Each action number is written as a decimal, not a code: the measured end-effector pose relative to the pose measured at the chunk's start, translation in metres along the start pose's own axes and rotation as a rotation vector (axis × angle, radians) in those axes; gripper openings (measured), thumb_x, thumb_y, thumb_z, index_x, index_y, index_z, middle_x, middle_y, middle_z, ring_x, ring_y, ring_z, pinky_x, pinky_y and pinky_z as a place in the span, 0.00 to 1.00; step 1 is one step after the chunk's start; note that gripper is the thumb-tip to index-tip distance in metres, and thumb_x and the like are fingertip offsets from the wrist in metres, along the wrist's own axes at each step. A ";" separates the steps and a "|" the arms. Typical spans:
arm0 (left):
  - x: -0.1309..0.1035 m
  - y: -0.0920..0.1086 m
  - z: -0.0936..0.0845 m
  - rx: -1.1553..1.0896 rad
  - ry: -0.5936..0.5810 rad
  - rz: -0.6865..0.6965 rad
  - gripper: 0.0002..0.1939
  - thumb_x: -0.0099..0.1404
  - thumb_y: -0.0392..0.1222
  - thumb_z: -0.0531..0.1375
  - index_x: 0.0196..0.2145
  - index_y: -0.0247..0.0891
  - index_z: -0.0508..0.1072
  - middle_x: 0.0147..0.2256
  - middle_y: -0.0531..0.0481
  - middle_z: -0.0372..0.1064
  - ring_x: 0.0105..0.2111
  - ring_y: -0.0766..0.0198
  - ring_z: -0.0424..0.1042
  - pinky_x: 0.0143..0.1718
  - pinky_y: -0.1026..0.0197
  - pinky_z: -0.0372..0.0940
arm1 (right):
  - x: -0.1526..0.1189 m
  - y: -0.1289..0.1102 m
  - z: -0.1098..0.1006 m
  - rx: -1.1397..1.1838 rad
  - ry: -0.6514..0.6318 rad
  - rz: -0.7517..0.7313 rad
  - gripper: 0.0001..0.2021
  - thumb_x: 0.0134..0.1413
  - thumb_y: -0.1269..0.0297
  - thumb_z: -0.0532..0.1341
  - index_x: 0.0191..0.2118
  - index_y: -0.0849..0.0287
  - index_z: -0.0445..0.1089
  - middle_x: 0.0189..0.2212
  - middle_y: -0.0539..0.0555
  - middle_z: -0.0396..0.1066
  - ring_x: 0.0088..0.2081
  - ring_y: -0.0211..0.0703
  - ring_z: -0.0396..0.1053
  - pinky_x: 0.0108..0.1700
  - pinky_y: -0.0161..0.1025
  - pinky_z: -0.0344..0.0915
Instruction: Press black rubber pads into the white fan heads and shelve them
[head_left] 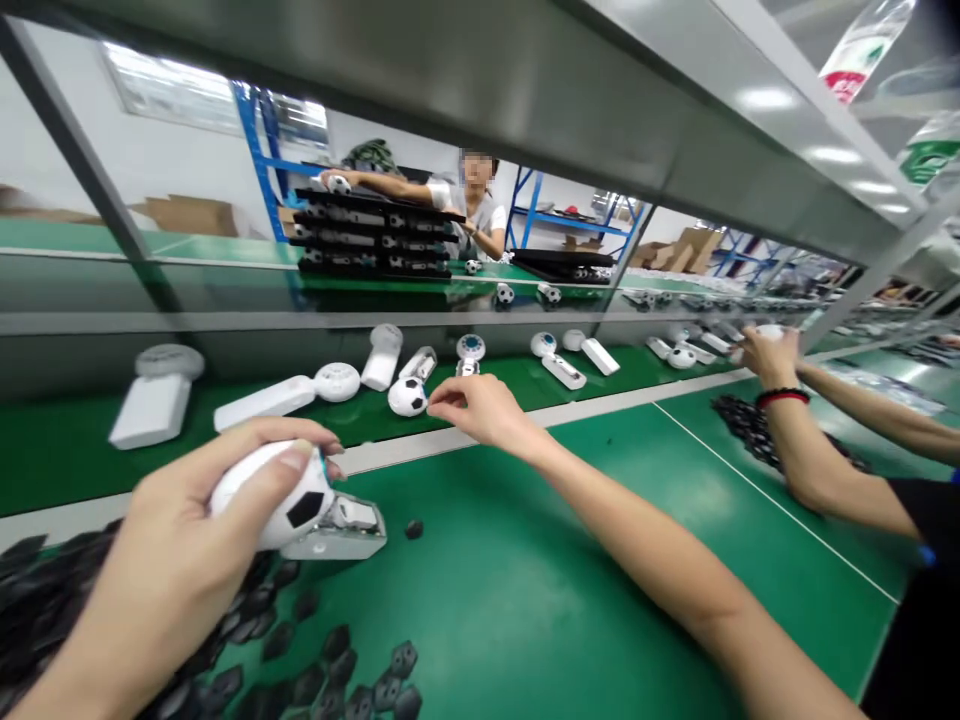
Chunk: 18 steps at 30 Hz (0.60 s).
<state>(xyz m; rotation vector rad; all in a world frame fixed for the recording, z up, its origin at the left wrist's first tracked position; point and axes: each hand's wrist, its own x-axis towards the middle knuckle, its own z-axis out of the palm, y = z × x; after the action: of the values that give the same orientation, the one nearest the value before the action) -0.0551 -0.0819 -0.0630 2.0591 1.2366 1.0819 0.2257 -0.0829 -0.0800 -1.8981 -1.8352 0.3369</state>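
Observation:
My left hand [202,510] grips a white football-patterned device [296,515] above the left side of the green worktop. Its ball-shaped head, with a black pentagon, is under my fingers and thumb; the rectangular body with an open compartment points right. My right hand [480,412] reaches across to the belt, thumb and fingertips drawn together. Those fingertips are at the right edge of another football-patterned device [407,397]; whether they touch it or pinch something small, I cannot tell. Many loose black pentagon pieces [330,665] lie around and below my left hand.
Several white devices, among them one with a round head [337,382], line the green belt [360,435]. A co-worker's hand [772,355] is over the belt at right. Opposite, a person [480,210] reaches over stacked black trays [375,235]. A shelf beam [525,110] crosses overhead.

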 end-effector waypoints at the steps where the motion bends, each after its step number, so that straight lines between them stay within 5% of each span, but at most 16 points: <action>1: -0.002 0.007 0.003 -0.042 0.009 -0.047 0.18 0.69 0.62 0.57 0.34 0.50 0.80 0.37 0.56 0.80 0.40 0.50 0.78 0.38 0.54 0.71 | 0.009 -0.004 0.005 -0.034 0.043 0.027 0.13 0.72 0.56 0.64 0.54 0.55 0.78 0.50 0.56 0.82 0.53 0.53 0.79 0.52 0.43 0.70; 5: -0.006 0.021 0.015 -0.109 0.046 -0.113 0.16 0.65 0.63 0.59 0.32 0.53 0.80 0.36 0.58 0.80 0.40 0.47 0.76 0.38 0.52 0.67 | 0.046 -0.018 0.035 -0.160 0.083 0.131 0.34 0.62 0.43 0.68 0.64 0.63 0.69 0.52 0.70 0.80 0.54 0.71 0.78 0.53 0.58 0.71; 9: -0.007 0.012 0.013 -0.110 0.035 -0.111 0.16 0.64 0.67 0.60 0.32 0.57 0.79 0.36 0.60 0.80 0.44 0.41 0.76 0.38 0.49 0.64 | 0.060 -0.012 0.044 -0.225 0.092 0.115 0.30 0.57 0.50 0.70 0.61 0.57 0.71 0.50 0.64 0.81 0.50 0.66 0.80 0.49 0.51 0.73; 13: -0.006 0.009 0.010 -0.125 0.001 -0.110 0.19 0.66 0.66 0.58 0.35 0.52 0.79 0.37 0.56 0.80 0.41 0.47 0.77 0.35 0.54 0.65 | 0.034 0.018 0.009 -0.276 0.195 0.074 0.25 0.65 0.51 0.63 0.64 0.49 0.67 0.51 0.56 0.80 0.51 0.56 0.79 0.50 0.44 0.72; 18: 0.000 0.014 0.007 -0.184 -0.050 -0.040 0.21 0.66 0.64 0.59 0.38 0.44 0.80 0.38 0.51 0.81 0.38 0.50 0.77 0.34 0.58 0.68 | 0.002 0.083 -0.051 -0.411 0.265 0.137 0.26 0.62 0.66 0.67 0.64 0.58 0.69 0.56 0.65 0.74 0.54 0.61 0.75 0.55 0.51 0.70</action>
<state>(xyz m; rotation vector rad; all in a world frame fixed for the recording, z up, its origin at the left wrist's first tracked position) -0.0424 -0.0889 -0.0567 1.9039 1.1061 1.0772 0.3227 -0.0884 -0.0773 -2.2184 -1.6925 -0.2616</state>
